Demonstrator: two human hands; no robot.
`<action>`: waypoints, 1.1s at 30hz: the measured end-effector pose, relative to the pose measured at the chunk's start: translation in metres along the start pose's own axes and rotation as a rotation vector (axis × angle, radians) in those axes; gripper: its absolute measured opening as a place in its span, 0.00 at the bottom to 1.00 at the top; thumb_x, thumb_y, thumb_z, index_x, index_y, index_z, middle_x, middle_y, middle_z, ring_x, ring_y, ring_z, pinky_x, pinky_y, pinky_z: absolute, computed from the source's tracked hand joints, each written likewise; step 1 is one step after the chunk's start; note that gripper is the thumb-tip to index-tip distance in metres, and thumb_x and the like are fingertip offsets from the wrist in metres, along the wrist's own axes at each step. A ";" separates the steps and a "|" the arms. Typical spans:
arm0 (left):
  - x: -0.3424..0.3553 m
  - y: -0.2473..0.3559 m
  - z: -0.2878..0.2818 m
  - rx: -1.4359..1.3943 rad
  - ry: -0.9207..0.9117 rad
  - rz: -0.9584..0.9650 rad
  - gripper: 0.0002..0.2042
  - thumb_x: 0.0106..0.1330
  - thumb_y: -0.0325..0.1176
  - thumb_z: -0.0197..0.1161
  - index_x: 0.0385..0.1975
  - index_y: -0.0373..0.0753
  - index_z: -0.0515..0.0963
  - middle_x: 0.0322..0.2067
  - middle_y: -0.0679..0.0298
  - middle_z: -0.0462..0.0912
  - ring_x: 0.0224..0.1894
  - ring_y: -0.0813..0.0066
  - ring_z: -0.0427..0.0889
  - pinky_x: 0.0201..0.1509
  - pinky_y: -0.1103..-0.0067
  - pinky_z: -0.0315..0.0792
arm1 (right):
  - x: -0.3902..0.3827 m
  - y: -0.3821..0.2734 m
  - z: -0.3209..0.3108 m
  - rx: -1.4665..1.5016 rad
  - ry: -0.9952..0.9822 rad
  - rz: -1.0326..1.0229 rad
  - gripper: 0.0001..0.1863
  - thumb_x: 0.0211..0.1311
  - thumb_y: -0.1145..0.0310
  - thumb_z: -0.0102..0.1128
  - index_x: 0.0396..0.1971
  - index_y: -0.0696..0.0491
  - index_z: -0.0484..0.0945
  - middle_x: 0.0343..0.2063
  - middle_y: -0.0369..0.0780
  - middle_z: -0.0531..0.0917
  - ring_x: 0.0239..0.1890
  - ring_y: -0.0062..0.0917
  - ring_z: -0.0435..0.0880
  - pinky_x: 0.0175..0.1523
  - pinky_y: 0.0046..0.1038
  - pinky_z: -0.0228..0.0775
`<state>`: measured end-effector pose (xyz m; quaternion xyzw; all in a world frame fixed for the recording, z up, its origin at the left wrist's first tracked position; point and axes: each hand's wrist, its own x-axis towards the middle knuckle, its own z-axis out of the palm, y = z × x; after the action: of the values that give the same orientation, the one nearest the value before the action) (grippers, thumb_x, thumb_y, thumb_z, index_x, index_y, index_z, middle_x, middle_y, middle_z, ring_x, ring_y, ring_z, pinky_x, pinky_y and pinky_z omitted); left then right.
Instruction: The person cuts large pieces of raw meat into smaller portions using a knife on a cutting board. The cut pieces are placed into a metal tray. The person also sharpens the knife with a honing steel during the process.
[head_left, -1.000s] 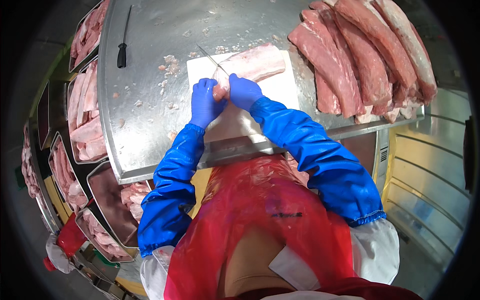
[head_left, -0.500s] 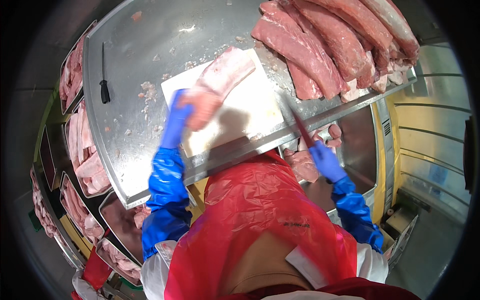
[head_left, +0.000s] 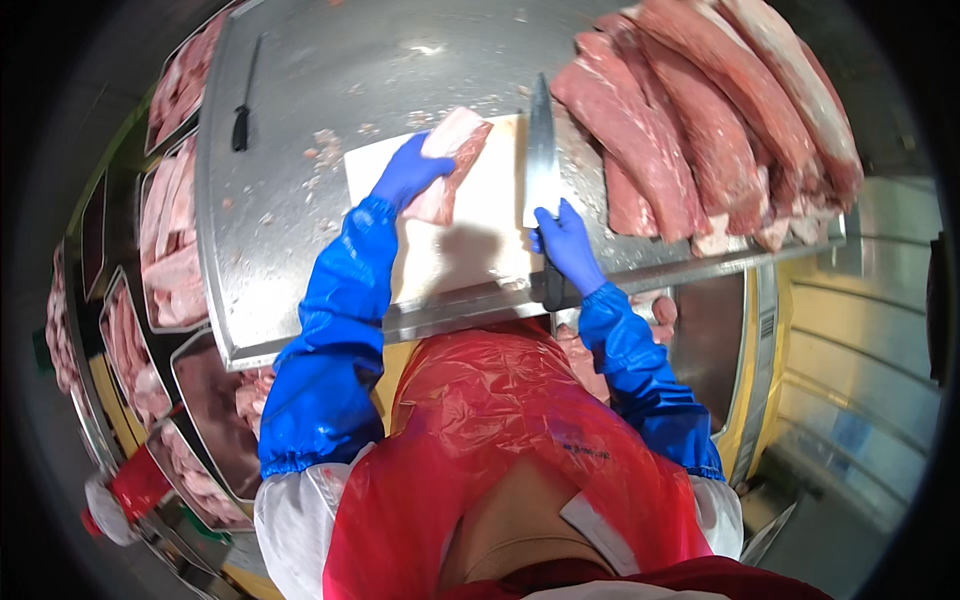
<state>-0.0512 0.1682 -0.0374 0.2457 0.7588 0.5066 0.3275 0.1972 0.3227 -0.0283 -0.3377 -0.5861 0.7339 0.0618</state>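
Observation:
My left hand [head_left: 412,170], in a blue glove, grips a piece of pork loin [head_left: 452,165] from its left side. The piece, pink with a pale fat face, is over the white cutting board [head_left: 415,275]. In my right hand [head_left: 568,245], also gloved blue, is a large knife [head_left: 541,150] with a broad blade and dark handle. Its blade points away from me along the board's right edge, apart from the meat. A heap of long pork loins [head_left: 690,130] lies just right of the blade.
A black-handled sharpening steel [head_left: 241,125] lies at the left of the metal table [head_left: 270,270], among meat scraps. Metal trays of meat [head_left: 170,235] stand along the left. Below the table's front edge, a metal bin [head_left: 710,350] holds cut pieces. Another person's red garment [head_left: 140,485] shows lower left.
My right hand has brought the knife up from the bin below the edge to the board's right side. My left hand has turned the meat more upright, and the view has shifted slightly.

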 end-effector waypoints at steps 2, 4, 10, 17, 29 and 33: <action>-0.064 -0.040 -0.027 -0.554 0.025 -0.171 0.21 0.59 0.38 0.64 0.49 0.33 0.77 0.40 0.61 0.82 0.43 0.71 0.80 0.49 0.77 0.74 | 0.016 0.003 0.031 -0.103 -0.090 -0.024 0.16 0.68 0.66 0.57 0.49 0.60 0.69 0.27 0.39 0.78 0.24 0.19 0.78 0.29 0.22 0.73; -0.157 -0.099 -0.059 -0.952 0.308 -0.324 0.20 0.62 0.43 0.64 0.50 0.39 0.76 0.43 0.60 0.80 0.43 0.66 0.80 0.50 0.73 0.77 | 0.029 0.015 0.053 -0.177 -0.157 -0.045 0.18 0.68 0.66 0.57 0.50 0.61 0.69 0.28 0.40 0.79 0.24 0.20 0.79 0.30 0.23 0.74; -0.461 -0.160 -0.198 -1.187 1.294 -0.101 0.15 0.66 0.39 0.57 0.44 0.36 0.81 0.38 0.57 0.83 0.36 0.66 0.82 0.39 0.72 0.78 | 0.063 0.008 -0.019 -0.482 0.033 -0.269 0.19 0.62 0.62 0.62 0.42 0.64 0.75 0.31 0.44 0.81 0.33 0.28 0.80 0.40 0.29 0.73; -0.307 -0.164 -0.165 -0.315 0.880 -0.204 0.21 0.75 0.38 0.43 0.62 0.34 0.67 0.52 0.55 0.79 0.52 0.65 0.79 0.58 0.70 0.72 | 0.089 -0.104 -0.227 -0.806 0.274 -0.315 0.13 0.63 0.66 0.56 0.40 0.61 0.79 0.37 0.45 0.83 0.39 0.30 0.81 0.46 0.33 0.72; 0.088 0.056 0.291 -1.392 -0.481 -0.398 0.18 0.67 0.37 0.53 0.52 0.34 0.73 0.50 0.52 0.80 0.53 0.61 0.79 0.64 0.67 0.69 | 0.077 -0.058 -0.214 -0.400 0.060 -0.187 0.22 0.65 0.61 0.57 0.51 0.63 0.76 0.45 0.45 0.82 0.46 0.29 0.80 0.53 0.30 0.70; 0.070 0.051 0.227 -1.190 -0.556 -0.347 0.22 0.67 0.39 0.53 0.55 0.32 0.73 0.50 0.54 0.80 0.51 0.64 0.80 0.61 0.71 0.71 | 0.031 -0.061 -0.131 -0.425 0.230 -0.296 0.20 0.65 0.61 0.56 0.50 0.61 0.75 0.42 0.47 0.81 0.42 0.34 0.82 0.50 0.33 0.72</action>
<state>0.0740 0.3742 -0.0696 0.0194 0.2669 0.6959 0.6664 0.2293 0.4634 0.0019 -0.3350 -0.7589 0.5343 0.1622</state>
